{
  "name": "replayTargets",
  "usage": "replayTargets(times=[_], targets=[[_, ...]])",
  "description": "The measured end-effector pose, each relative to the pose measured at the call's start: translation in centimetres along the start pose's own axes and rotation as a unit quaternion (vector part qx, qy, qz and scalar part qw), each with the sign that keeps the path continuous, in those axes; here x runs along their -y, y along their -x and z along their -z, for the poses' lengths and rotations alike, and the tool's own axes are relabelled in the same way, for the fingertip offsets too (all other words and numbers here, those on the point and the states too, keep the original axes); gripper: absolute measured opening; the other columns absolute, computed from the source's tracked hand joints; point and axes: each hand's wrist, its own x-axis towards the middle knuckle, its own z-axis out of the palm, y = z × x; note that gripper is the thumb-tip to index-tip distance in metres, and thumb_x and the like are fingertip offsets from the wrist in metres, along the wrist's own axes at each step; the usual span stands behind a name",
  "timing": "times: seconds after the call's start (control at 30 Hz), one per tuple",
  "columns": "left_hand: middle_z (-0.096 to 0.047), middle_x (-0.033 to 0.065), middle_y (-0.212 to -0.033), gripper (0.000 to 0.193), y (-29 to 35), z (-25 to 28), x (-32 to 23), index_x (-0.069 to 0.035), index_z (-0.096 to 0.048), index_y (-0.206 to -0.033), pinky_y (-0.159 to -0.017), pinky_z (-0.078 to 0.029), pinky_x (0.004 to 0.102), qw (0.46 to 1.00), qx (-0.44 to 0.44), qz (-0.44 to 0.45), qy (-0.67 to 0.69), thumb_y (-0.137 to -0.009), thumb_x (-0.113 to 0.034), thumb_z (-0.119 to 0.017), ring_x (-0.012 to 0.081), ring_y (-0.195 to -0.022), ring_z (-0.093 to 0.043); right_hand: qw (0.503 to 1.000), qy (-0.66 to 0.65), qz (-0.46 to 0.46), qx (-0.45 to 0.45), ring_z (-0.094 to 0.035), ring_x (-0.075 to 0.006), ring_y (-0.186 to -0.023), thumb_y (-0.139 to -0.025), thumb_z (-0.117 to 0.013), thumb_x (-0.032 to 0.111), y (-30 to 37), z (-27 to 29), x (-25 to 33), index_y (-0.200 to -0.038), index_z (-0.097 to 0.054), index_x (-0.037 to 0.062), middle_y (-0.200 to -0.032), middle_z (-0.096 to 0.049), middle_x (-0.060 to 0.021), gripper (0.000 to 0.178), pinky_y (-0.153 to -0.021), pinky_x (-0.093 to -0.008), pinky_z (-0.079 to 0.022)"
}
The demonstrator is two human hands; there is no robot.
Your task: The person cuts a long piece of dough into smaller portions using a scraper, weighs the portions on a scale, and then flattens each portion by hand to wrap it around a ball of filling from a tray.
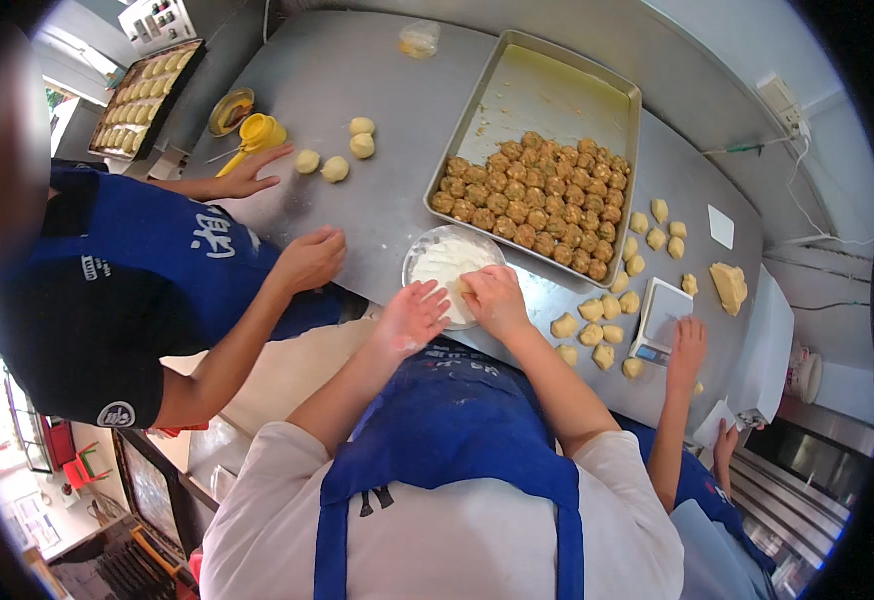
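Observation:
A round metal bowl (pixel 409 262) of white flour (pixel 449 258) stands at the table's near edge, right in front of me. My left hand (pixel 417 318) is at its near left rim, palm turned up and fingers stretched out, with flour on the skin. Over the bowl's right side, my right hand (pixel 495 302) has its fingers curled around a small piece of pale yellow dough (pixel 467 286), mostly hidden by them. Just beyond the bowl, a large metal tray (pixel 542 72) bears rows of brown filling balls (pixel 532 195) in its near half.
Dough pieces (pixel 591 310) lie to the right by a scale (pixel 661 310) and a large dough lump (pixel 728 288). A co-worker's hand (pixel 689 345) is near the scale. At left another co-worker's hands (pixel 312 258) are by several dough balls (pixel 335 168) and a yellow cup (pixel 260 132).

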Motion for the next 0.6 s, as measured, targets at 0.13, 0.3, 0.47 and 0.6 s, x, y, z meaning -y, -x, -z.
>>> replayTargets(times=[0.13, 0.3, 0.47, 0.6], targets=[[-0.056, 0.0133, -0.134, 0.046, 2.9, -5.3, 0.6, -0.010, -0.049, -0.136, -0.105, -0.044, 0.0487, 0.991, 0.090, 0.078, 0.061, -0.103, -0.041, -0.043, 0.0296, -0.122, -0.055, 0.985, -0.132, -0.052, -0.100, -0.061, -0.0289, -0.097, -0.074, -0.076, 0.016, -0.6, 4.5, 6.2, -0.102, -0.069, 0.0111, -0.100, -0.068, -0.0071, 0.029, -0.089, -0.0426, -0.046], [-0.052, 0.0140, -0.138, 0.054, 2.6, -8.2, 3.7, -0.009, -0.044, -0.141, -0.108, -0.042, 0.0495, 0.977, 0.172, -0.070, -0.109, -0.104, -0.048, -0.041, 0.0298, -0.124, -0.054, 0.988, -0.060, 0.082, -0.119, -0.059, -0.0309, -0.105, -0.078, -0.074, 0.019, -0.4, 9.2, 7.8, -0.107, -0.068, 0.0087, -0.109, -0.066, -0.0120, 0.032, -0.093, -0.0440, -0.046], [-0.022, 0.0086, -0.160, 0.090, 8.3, -13.4, 4.2, -0.013, -0.004, -0.159, -0.120, -0.020, 0.0352, 0.901, 0.364, -0.012, -0.235, -0.095, -0.075, -0.008, 0.0209, -0.151, -0.016, 0.966, -0.122, -0.026, -0.224, -0.051, -0.0374, -0.122, -0.096, -0.045, 0.051, 0.0, 9.6, 10.8, -0.131, -0.052, 0.0022, -0.136, -0.049, -0.0244, 0.060, -0.107, -0.0514, -0.035], [-0.030, 0.0078, -0.156, 0.089, 7.7, -15.5, 4.5, -0.011, -0.016, -0.157, -0.118, -0.025, 0.0347, 0.917, 0.342, -0.044, -0.200, -0.095, -0.075, -0.008, 0.0205, -0.147, -0.026, 0.956, -0.142, 0.006, -0.256, -0.048, -0.0398, -0.128, -0.093, -0.042, 0.059, -1.2, 11.6, 12.5, -0.134, -0.048, -0.0010, -0.137, -0.050, -0.0217, 0.073, -0.114, -0.0558, -0.022]])
